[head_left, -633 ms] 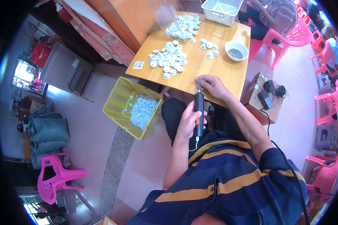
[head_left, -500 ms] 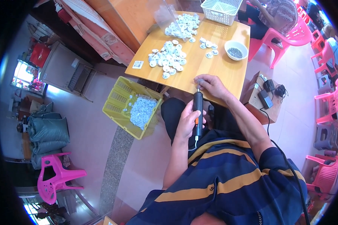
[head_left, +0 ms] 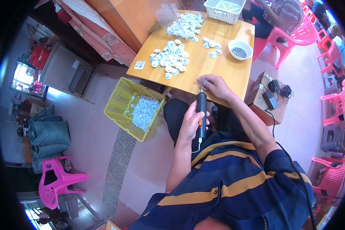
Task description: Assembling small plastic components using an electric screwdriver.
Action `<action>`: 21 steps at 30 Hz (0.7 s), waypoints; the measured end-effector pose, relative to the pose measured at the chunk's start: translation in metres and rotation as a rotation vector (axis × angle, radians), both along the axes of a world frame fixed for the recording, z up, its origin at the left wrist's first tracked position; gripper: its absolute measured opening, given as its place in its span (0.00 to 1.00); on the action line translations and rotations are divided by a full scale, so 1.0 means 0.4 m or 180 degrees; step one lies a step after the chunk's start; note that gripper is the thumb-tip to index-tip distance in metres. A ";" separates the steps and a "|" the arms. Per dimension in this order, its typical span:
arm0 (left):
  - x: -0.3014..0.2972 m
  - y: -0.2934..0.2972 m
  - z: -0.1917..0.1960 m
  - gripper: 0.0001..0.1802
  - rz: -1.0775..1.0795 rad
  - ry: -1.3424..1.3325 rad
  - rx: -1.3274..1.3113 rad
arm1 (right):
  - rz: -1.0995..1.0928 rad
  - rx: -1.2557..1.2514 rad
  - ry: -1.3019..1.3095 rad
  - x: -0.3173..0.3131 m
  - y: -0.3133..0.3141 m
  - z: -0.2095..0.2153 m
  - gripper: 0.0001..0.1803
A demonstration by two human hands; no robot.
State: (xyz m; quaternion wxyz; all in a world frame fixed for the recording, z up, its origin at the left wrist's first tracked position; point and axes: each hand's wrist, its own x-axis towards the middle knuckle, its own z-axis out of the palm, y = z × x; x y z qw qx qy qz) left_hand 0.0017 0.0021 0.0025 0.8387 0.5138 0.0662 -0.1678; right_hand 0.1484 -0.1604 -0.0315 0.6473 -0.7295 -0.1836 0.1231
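Gripping a black screwdriver (head_left: 201,115) upright, the left hand (head_left: 189,124) is clamped round its body; the right hand (head_left: 214,85) pinches a small part at its tip, at the table (head_left: 234,73) edge. White discs (head_left: 168,59) lie beyond.

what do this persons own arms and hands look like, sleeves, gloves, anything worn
Both forearms are bare, and the left hand and right hand wear no gloves. No watch, ring or bracelet shows. A short sleeve covers the right upper arm, part of a dark navy shirt with mustard-yellow and blue stripes.
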 end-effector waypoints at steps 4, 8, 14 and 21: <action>-0.002 -0.005 -0.004 0.31 0.0010 0.0004 -0.0011 | 0.0007 -0.0062 -0.0004 0.000 0.001 0.000 0.14; -0.001 -0.006 -0.003 0.31 0.0006 -0.0008 0.0053 | -0.0031 -0.0023 0.0047 0.001 0.002 -0.007 0.14; -0.001 -0.006 -0.003 0.31 -0.0011 -0.0016 0.0023 | -0.0010 -0.0039 0.0056 0.001 0.000 -0.004 0.14; 0.000 -0.001 -0.003 0.30 -0.0075 0.0086 -0.0351 | -0.0018 0.0043 0.0180 -0.002 0.002 0.009 0.14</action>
